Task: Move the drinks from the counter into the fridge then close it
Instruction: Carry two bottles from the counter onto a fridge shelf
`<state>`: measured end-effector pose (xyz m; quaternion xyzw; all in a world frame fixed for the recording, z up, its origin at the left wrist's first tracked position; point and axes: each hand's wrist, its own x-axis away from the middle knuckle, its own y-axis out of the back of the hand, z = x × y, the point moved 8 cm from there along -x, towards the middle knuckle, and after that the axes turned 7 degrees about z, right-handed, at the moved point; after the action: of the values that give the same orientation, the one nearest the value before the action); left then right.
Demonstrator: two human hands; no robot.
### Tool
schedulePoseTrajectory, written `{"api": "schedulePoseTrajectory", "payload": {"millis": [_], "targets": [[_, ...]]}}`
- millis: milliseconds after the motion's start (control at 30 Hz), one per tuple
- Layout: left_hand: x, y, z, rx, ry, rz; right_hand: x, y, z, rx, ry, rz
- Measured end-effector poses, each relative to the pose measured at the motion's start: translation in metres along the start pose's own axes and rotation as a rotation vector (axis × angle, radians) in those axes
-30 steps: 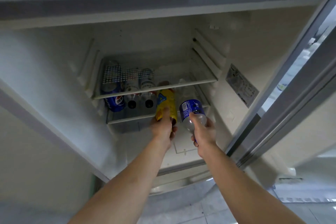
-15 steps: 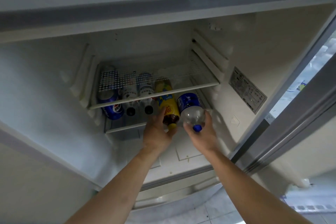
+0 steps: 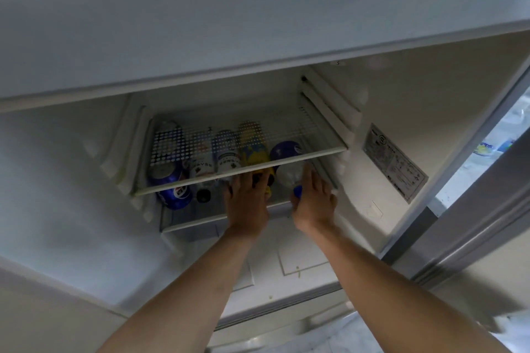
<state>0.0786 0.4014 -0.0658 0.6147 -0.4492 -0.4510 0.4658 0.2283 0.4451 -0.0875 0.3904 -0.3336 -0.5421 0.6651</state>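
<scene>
You are leaning into the open fridge, its door swung out on your right, and the step in hand is the loading itself: two more drinks are being pushed home on the lower shelf, beneath the perforated upper shelf.

Along that lower shelf the drinks lie on their sides, caps toward you. From the left there is a blue cola bottle, then two pale-labelled bottles with dark caps, then the two you are handling. Through the upper shelf you can make out their labels only dimly.

Your left hand lies over the yellow-labelled bottle, fingers reaching forward over its neck end; whether they curl round it or merely press it inward is hidden by the back of the hand, so I cannot tell that grip's state. Your right hand rests against the clear bottle with the blue label, fingers laid fairly straight along its side and its blue cap showing beside the palm: a pushing contact, not a clenched one.

Both bottles look nearly seated. The next move, as I judge it, calls for letting go gently so neither rolls forward off the shelf, then drawing both arms clear. The worktop is out of view, so check it for remaining drinks before you swing the door shut.
</scene>
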Motion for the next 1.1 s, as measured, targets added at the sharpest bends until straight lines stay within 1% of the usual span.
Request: {"api": "schedulePoseTrajectory", "payload": {"millis": [133,267,333,433,500,567,633,733,833,900,1000,1100], "targets": [[-0.008,-0.006,0.0,0.006,-0.004,0.05,-0.016,-0.004,0.0,0.005,-0.04,0.054],[-0.002,-0.006,-0.004,-0.014,-0.017,0.081,-0.01,-0.005,-0.001,-0.004,-0.016,0.025],[0.01,-0.003,-0.008,0.005,-0.043,0.064,-0.006,-0.001,0.001,-0.026,0.01,-0.019],[0.032,-0.004,-0.013,0.054,-0.081,0.073,0.009,0.008,0.007,-0.099,0.102,-0.162],[0.047,0.003,-0.018,0.135,-0.134,0.008,0.025,0.012,0.01,-0.147,0.21,-0.288],[0.06,0.013,-0.02,0.22,-0.202,-0.148,0.041,0.012,0.008,-0.209,0.266,-0.369],[0.073,0.017,-0.02,0.244,-0.245,-0.27,0.054,0.01,0.002,-0.285,0.271,-0.368],[0.086,0.016,-0.022,0.258,-0.287,-0.317,0.076,0.007,-0.008,-0.38,0.282,-0.342],[0.101,0.012,-0.032,0.319,-0.341,-0.334,0.104,0.014,-0.022,-0.402,0.258,-0.351],[0.111,0.006,-0.043,0.38,-0.364,-0.314,0.126,0.021,-0.033,-0.363,0.24,-0.365],[0.13,-0.005,-0.067,0.452,-0.378,-0.28,0.16,0.027,-0.062,-0.355,0.124,-0.32],[0.157,-0.02,-0.108,0.504,-0.435,-0.213,0.206,0.034,-0.103,-0.349,0.021,-0.313]]}}
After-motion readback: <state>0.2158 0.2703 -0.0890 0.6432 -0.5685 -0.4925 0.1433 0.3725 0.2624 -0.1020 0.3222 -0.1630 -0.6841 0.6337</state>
